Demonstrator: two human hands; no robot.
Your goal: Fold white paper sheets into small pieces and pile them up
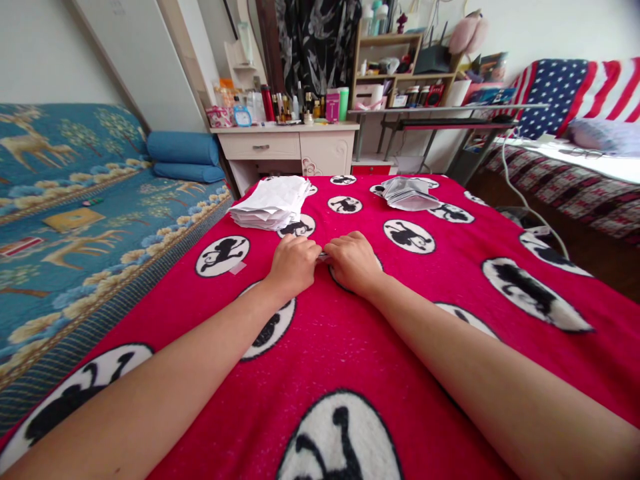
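Observation:
My left hand (pixel 295 265) and my right hand (pixel 353 261) meet over the middle of the red blanket (pixel 345 347), both closed with the fingers curled under. Between them shows a short pale edge of folded paper (pixel 323 257); the hands cover the rest of it. Beyond my left hand lies a thick, uneven pile of white paper sheets (pixel 274 202). Farther off to the right is a smaller stack of folded, greyish papers (pixel 409 193). A small clear scrap (pixel 237 267) rests on the blanket left of my left hand.
A blue patterned sofa (pixel 115 220) runs along the left side. At the back stand a white dresser (pixel 290 150) crowded with bottles and a desk with shelves (pixel 390 67). A white cable (pixel 525 200) hangs at the right, beside a bed with a checked cover (pixel 575 193).

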